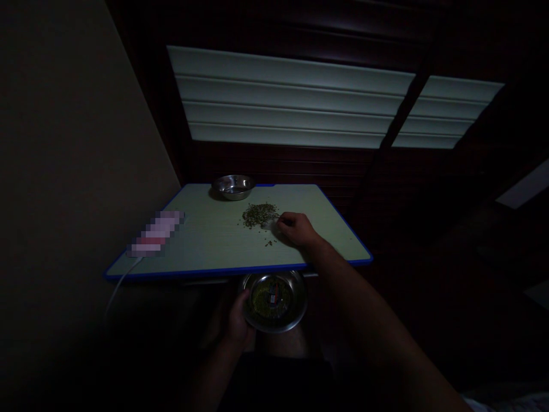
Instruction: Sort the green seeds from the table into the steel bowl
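My left hand grips the left rim of a shiny metal bowl, held just below the table's front edge. Small greenish grains cover its bottom, along with a dark patch bearing a small label or reflection. On the tabletop lies a loose pile of small brown-green grains, with a few strays in front of it. My right hand rests at the pile's right side, fingers curled together; whatever is between the fingertips is too small and dark to make out.
A second metal bowl stands at the back left of the pale, blue-edged folding table. A blurred pinkish object with a white cable lies at the left edge. Behind rise dark wood panels with pale slats. The room is dim.
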`<state>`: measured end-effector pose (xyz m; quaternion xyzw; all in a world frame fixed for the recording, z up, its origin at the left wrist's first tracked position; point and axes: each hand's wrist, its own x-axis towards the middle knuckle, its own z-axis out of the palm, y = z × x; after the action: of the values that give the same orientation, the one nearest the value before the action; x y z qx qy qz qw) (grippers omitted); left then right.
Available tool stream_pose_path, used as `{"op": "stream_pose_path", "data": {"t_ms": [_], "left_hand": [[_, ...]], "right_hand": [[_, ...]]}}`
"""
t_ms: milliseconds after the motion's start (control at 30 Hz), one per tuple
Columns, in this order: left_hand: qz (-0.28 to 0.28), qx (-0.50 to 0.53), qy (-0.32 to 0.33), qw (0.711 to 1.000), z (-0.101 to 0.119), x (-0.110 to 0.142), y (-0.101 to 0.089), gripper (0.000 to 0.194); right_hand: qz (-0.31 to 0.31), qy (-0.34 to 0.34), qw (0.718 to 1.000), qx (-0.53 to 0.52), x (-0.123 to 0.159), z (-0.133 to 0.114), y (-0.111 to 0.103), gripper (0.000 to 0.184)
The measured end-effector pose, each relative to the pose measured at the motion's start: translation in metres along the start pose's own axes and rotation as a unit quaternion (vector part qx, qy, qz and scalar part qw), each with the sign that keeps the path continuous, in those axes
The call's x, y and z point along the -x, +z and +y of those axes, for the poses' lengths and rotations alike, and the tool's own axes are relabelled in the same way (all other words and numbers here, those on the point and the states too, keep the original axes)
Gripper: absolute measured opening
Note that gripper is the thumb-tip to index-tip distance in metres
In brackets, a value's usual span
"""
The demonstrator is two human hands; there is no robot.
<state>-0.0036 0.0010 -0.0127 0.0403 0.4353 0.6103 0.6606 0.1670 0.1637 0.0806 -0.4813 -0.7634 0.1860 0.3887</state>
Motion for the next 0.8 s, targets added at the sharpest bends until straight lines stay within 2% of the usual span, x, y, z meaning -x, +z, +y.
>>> {"op": "stream_pose_path", "data": {"t_ms": [133, 300, 533, 800], "left_hand": [[0.024, 0.009, -0.003, 1.000, -0.0007, -0.0008, 0.0011, 0.018], [0.001, 0.005, 0.013, 1.000, -0.0037, -0.0069, -0.0055, 0.020], [0.004, 0.018, -0.003, 1.000, -0.0018, -0.0019, -0.0008, 0.020], [0.001, 0.008, 0.009, 1.000, -0.0019, -0.0028, -0.0007, 0.021]], "right_hand": [[-0.005, 0.014, 1.000, -0.005, 0.0003, 0.0000, -0.0005, 0.015], [-0.014, 0.044, 0.998, -0.043, 0.0003, -0.0026, -0.0020, 0.013], [-0.025, 0.031, 0.999, -0.038, 0.0000, -0.0022, -0.0009, 0.016], [-0.041, 0.020, 0.997, -0.055, 0.0005, -0.0010, -0.0002, 0.015]]}}
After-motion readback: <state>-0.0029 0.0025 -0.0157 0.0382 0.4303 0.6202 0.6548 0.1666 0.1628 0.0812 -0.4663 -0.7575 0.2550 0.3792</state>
